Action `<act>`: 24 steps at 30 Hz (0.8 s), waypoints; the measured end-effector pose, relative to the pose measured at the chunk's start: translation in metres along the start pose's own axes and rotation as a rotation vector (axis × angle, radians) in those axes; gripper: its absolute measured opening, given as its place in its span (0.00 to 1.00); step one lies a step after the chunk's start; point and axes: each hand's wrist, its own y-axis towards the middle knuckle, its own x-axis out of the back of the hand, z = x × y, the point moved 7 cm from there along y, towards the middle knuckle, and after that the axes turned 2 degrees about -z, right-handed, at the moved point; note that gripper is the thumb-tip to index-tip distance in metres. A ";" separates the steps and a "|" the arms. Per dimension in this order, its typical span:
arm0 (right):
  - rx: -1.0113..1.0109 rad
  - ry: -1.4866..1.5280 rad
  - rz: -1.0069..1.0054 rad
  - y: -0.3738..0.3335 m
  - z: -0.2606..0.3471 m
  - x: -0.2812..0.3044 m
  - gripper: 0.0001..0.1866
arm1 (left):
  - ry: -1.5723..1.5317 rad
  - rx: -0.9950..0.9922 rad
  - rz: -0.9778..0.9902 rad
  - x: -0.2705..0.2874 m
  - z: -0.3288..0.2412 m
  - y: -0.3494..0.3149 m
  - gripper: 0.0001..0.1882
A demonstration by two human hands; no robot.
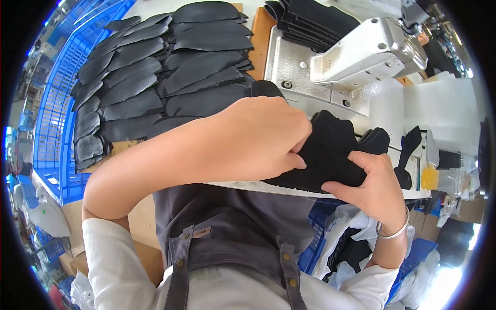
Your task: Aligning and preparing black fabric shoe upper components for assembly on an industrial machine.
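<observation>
A stack of black cut fabric pieces (pixel 328 155) with wavy edges lies at the front edge of the white sewing machine table. My left hand (pixel 274 137) reaches across from the left, its fingers curled and thumb pressed in at the left part of this stack. What it pinches is hidden under the fingers. On the right side, my right hand (pixel 369 183) grips the black fabric between thumb and fingers; a silver bangle circles that wrist. Behind the fabric stands the sewing machine (pixel 356 57), white and metal.
Rows of overlapping black leather-like pieces (pixel 206 67) cover the table's left, beside a blue plastic crate (pixel 59 119). More folded black pieces (pixel 315 23) sit behind the machine. At the right lie a narrow black cutout (pixel 408 147) and a yellow object (pixel 429 179).
</observation>
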 end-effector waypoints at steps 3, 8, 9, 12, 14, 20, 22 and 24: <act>-0.018 0.032 0.014 0.002 -0.002 -0.002 0.23 | -0.007 0.017 0.039 0.000 0.001 -0.001 0.13; 0.012 0.010 0.000 0.002 0.002 -0.001 0.23 | -0.007 -0.006 0.015 0.001 0.003 -0.003 0.13; 0.005 0.020 -0.002 0.002 0.001 -0.001 0.23 | -0.001 -0.018 0.004 0.001 0.003 -0.003 0.13; 0.015 0.063 -0.019 0.001 0.002 0.001 0.23 | 0.055 0.033 0.038 0.001 -0.003 -0.007 0.12; 0.033 0.007 -0.037 -0.001 0.002 0.003 0.23 | 0.179 0.037 -0.129 0.004 -0.011 -0.013 0.12; 0.031 -0.032 -0.024 0.000 -0.008 -0.004 0.23 | 0.525 -0.135 -0.461 -0.024 -0.064 -0.042 0.25; 0.033 0.028 -0.010 -0.001 -0.010 -0.005 0.23 | 0.453 -0.142 -0.355 -0.059 -0.061 -0.033 0.33; 0.035 0.075 -0.044 -0.008 -0.013 0.002 0.22 | 0.566 -0.110 -0.369 -0.081 -0.052 -0.031 0.44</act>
